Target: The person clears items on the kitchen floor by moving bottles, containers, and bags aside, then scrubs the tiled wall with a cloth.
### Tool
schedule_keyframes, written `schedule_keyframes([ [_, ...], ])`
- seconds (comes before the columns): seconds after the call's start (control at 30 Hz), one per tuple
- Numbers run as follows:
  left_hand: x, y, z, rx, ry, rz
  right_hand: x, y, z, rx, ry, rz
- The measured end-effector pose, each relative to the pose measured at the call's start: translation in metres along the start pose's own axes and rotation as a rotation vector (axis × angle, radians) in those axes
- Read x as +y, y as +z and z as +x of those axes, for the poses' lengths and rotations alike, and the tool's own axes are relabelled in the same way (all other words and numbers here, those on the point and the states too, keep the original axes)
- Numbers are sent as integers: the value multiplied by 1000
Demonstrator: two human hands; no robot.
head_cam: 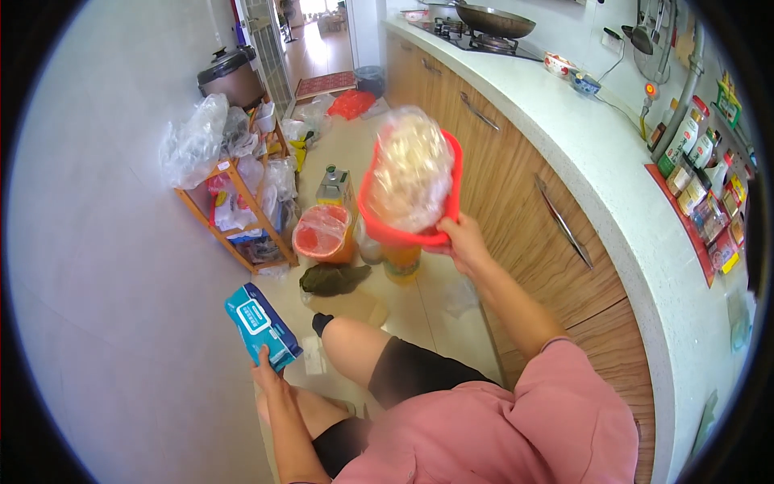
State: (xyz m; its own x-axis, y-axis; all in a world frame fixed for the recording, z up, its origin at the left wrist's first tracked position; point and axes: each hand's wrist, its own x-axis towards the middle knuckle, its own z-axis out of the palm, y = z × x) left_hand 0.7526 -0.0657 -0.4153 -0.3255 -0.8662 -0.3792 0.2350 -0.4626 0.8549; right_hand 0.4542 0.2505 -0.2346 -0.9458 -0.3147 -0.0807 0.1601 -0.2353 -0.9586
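Note:
My right hand (462,242) grips the near rim of a red plastic basket (397,235), lifted well above the floor. A clear plastic bag (411,169) with pale contents fills the basket; what is inside it is blurred. At lower left, my left hand (269,372) holds a teal and dark blue pack of wet wipes (257,323) by its lower end, thumb on top. The pack has a white flip lid and bears writing. Beneath the basket, a bottle of yellow liquid (402,266) stands on the floor, partly hidden.
An orange bin lined with plastic (323,233) stands ahead, with a metal can (334,186) behind it and a dark green bag (334,279) in front. A wooden rack (242,206) stuffed with bags lines the left wall. Wooden cabinets (520,187) and a pale counter (562,133) curve along the right.

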Motion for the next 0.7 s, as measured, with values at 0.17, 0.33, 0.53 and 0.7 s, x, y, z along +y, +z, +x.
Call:
schedule_keyframes([
  [0.17,13,-7,-10,-140,97,45,93,-58,-51,248,178,-44],
  [0.33,29,5,-38,-210,130,28,204,-111,-56,424,456,54],
  [0.53,57,58,-85,-321,137,159,284,-142,-29,457,640,241],
  [0.7,34,89,-111,-403,45,160,272,-104,-38,453,727,318],
])
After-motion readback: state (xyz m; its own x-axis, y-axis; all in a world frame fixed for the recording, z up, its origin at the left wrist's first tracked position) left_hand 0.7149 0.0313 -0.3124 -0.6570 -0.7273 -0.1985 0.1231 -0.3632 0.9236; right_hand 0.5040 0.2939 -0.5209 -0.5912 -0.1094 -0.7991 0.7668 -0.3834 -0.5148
